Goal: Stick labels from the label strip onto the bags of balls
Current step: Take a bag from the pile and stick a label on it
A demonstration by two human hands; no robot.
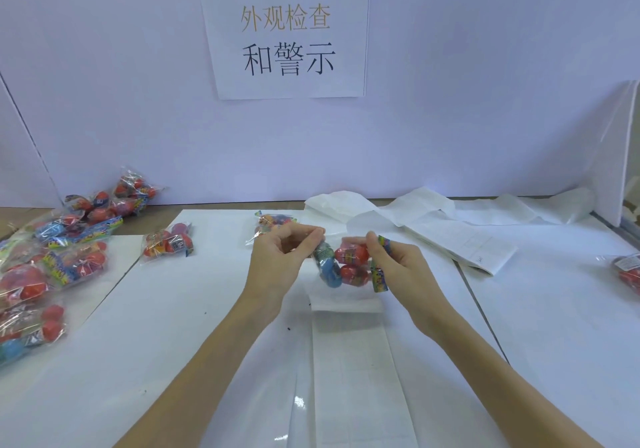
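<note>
the bag of balls (341,264) is held up off the table between both hands, over the near end of the label strip (349,371); its long side runs roughly up and down as i see it, with the printed header card (380,267) on the right edge and the blue ball lowest on the left; the right hand (398,267) grips that header side, fingers curled round it, so this hand is plainly the one carrying the bag; the left hand (280,257) sits just to the left of the bag, fingertips pinched together at its top left corner; whether they pinch the plastic or a small label i cannot tell, nothing white shows clearly there; the strip itself lies flat on the white table (207,309), its length running from the person's body straight away toward the hands, so the labels are directly under and behind the bag; i'd judge the coming move turns on the left hand, nearer the free face of the bag, pressing a label onto it; a pile of other bags (52,264) lies well off to the left, two more (168,243) lie nearer.
</note>
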